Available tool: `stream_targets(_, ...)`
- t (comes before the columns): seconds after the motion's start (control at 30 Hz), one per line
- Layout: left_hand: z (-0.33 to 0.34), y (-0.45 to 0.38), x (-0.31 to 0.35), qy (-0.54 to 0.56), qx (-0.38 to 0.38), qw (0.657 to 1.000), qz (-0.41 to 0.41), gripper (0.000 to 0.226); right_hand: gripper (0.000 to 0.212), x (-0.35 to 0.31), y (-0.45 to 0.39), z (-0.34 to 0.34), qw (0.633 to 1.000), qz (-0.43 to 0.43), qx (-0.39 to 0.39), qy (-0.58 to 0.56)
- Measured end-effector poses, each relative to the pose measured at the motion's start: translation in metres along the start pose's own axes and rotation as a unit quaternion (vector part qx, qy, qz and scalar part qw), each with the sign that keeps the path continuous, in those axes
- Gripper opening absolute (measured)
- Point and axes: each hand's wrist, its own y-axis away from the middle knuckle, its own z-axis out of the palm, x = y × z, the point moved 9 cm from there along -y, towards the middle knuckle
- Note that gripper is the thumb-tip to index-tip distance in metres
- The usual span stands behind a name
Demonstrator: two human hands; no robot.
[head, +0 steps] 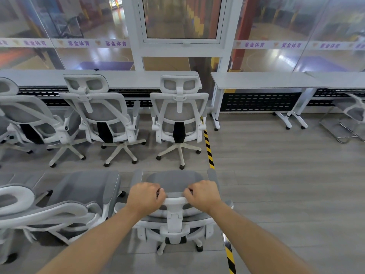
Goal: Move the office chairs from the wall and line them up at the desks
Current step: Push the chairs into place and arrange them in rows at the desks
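Note:
Directly below me stands a white-and-grey office chair [174,180], seen from behind and above. My left hand [145,196] and my right hand [203,194] both grip the top of its headrest [174,200], fingers curled over the rim. Three matching chairs face the long grey desk [122,79] ahead: one at the left edge [29,115], one left of centre [102,113], one at centre [178,113]. Another chair [79,194] stands beside mine on the left.
A second grey desk [262,81] on castors stands at the right with open floor before it. A yellow-black tape strip [209,149] runs along the floor. A chrome-framed chair [351,117] sits at the far right. Glass wall behind the desks.

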Motion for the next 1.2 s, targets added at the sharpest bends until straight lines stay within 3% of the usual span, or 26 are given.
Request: stream_targets(1.2, 0.001, -0.011, -0.016, 0.013, -0.002, 1.000, 0.008, 0.041, 0.044, -0.008, -0.008, 0.003, 1.000, 0.020, -0.013, -0.008)
